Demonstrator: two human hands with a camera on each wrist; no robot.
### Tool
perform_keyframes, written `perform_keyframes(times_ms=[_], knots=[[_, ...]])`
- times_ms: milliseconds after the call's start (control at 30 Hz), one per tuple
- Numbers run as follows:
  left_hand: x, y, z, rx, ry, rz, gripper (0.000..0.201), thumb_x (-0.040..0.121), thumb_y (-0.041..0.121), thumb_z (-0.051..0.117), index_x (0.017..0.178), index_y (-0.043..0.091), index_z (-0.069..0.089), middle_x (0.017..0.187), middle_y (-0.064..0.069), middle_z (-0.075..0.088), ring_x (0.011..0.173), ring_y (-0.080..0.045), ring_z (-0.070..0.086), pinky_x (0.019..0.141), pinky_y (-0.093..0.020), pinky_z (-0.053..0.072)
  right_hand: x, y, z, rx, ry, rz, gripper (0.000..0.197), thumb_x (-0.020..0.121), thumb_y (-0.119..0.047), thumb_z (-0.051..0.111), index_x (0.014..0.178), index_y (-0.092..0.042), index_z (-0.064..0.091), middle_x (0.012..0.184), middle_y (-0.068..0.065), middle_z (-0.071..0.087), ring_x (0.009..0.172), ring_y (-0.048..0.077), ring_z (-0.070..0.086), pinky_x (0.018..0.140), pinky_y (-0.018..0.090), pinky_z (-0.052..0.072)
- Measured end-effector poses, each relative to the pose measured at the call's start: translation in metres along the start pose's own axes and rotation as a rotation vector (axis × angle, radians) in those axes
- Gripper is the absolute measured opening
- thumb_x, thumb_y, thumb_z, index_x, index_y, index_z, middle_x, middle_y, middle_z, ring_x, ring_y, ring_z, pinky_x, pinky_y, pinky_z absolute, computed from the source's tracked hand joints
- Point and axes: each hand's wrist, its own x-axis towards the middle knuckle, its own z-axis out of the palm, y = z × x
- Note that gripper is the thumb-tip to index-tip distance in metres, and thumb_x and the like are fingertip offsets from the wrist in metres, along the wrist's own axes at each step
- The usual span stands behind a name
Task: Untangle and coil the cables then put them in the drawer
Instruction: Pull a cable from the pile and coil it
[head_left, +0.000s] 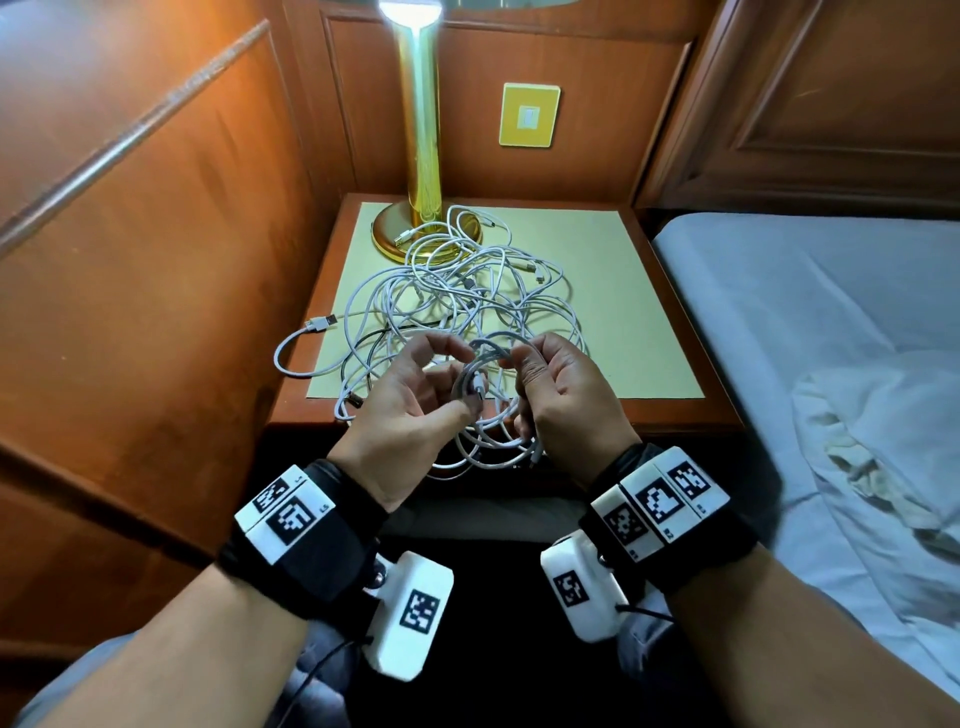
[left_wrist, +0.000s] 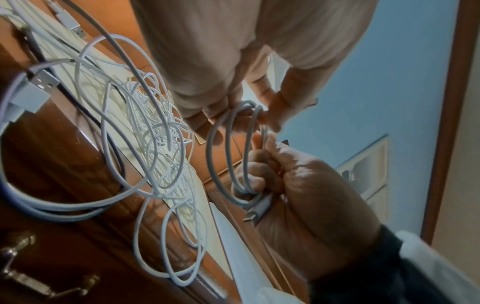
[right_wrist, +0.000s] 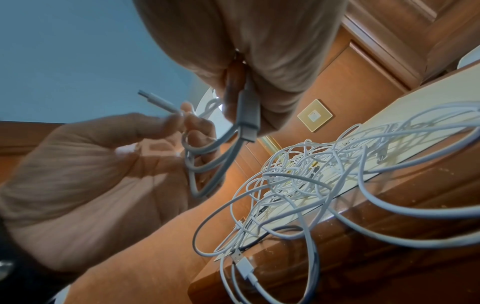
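Note:
A small coil of grey-white cable hangs between my two hands above the nightstand's front edge. My left hand pinches one side of the coil, and in the right wrist view its fingers also hold a loose plug end. My right hand grips the other side, its fingers curled round the strands and a connector. A large tangle of white cables lies on the nightstand, with loops spilling over the front edge. A brass drawer handle shows below the top.
A gold lamp stands at the back of the nightstand, with cables round its base. A USB plug lies at the left edge. Wood panelling closes the left side. A bed with white sheets is on the right.

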Motion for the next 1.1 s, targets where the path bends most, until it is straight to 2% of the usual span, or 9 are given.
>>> perform_keyframes(times_ms=[100,200,333,433,600,700,833,933,1100], knots=[[0.001,-0.003,0.002,0.155,0.004,0.077,0.024,0.08,0.0,0.074,0.095,0.014,0.061,0.081,0.0,0.063,0.076,-0.014,0.057,0.074,-0.02,0.049,0.0,0.001,0.0,-0.008,0.004,-0.006,0.026,0.089,-0.05,0.047,0.09,-0.027,0.059,0.059,-0.017,0.056,0.06,0.013,0.054,0.065,0.04,0.044],[0.004,-0.007,0.005,0.186,0.119,0.151,0.014,0.08,0.004,0.078,0.087,0.012,0.068,0.083,0.005,0.071,0.083,-0.009,0.066,0.079,-0.02,0.052,-0.002,-0.001,0.003,0.055,0.0,0.004,0.022,0.096,-0.043,0.049,0.091,-0.024,0.059,0.057,-0.007,0.05,0.051,0.02,0.05,0.055,0.042,0.044],[0.008,-0.007,-0.003,0.127,0.196,0.149,0.021,0.073,0.012,0.077,0.09,0.001,0.073,0.103,0.004,0.077,0.121,-0.02,0.063,0.097,-0.031,0.052,-0.003,-0.008,-0.001,0.325,0.02,0.081,0.015,0.099,-0.026,0.056,0.097,-0.011,0.055,0.056,-0.001,0.048,0.042,0.017,0.043,0.045,0.031,0.04],[0.009,-0.004,-0.006,-0.005,0.207,0.126,0.017,0.071,0.02,0.08,0.086,0.012,0.08,0.104,-0.007,0.076,0.113,-0.024,0.067,0.091,-0.028,0.053,-0.002,-0.009,-0.007,0.397,-0.022,0.075,0.027,0.085,-0.029,0.071,0.102,-0.013,0.058,0.066,-0.007,0.061,0.044,0.015,0.048,0.046,0.029,0.044],[0.008,-0.003,0.001,-0.04,0.255,0.11,0.015,0.076,0.012,0.073,0.09,0.008,0.076,0.092,-0.003,0.076,0.086,-0.015,0.068,0.071,-0.022,0.053,-0.002,-0.006,-0.01,0.284,0.018,0.077,0.005,0.095,-0.019,0.065,0.099,-0.016,0.065,0.056,-0.003,0.058,0.051,0.025,0.056,0.051,0.029,0.05],[0.01,-0.002,-0.002,-0.015,0.297,0.15,0.015,0.077,0.012,0.074,0.091,0.01,0.076,0.097,-0.005,0.075,0.091,-0.018,0.068,0.073,-0.023,0.053,0.001,-0.006,-0.01,0.331,0.045,0.105,0.009,0.097,-0.019,0.061,0.097,-0.012,0.067,0.053,0.004,0.055,0.058,0.027,0.054,0.054,0.03,0.05],[0.01,-0.003,0.0,0.039,0.339,0.177,0.014,0.078,0.011,0.073,0.092,0.009,0.074,0.09,0.003,0.077,0.089,-0.013,0.07,0.077,-0.023,0.055,0.0,-0.006,-0.01,0.311,0.043,0.102,0.012,0.099,-0.018,0.057,0.095,-0.012,0.067,0.057,0.003,0.056,0.053,0.016,0.054,0.054,0.029,0.048],[0.012,-0.001,-0.002,0.032,0.366,0.177,0.013,0.077,0.012,0.073,0.09,0.01,0.073,0.087,0.004,0.077,0.087,-0.013,0.071,0.081,-0.024,0.057,-0.001,-0.006,-0.01,0.318,0.028,0.106,0.012,0.099,-0.018,0.057,0.096,-0.013,0.067,0.058,0.001,0.058,0.055,0.016,0.056,0.055,0.029,0.049],[0.011,0.004,-0.003,-0.067,0.338,0.113,0.016,0.076,0.012,0.07,0.091,0.006,0.07,0.092,-0.006,0.073,0.093,-0.024,0.068,0.084,-0.034,0.057,-0.001,-0.008,-0.012,0.29,0.011,0.078,0.014,0.101,-0.017,0.055,0.098,-0.01,0.066,0.063,-0.002,0.059,0.059,0.016,0.061,0.06,0.037,0.053]])
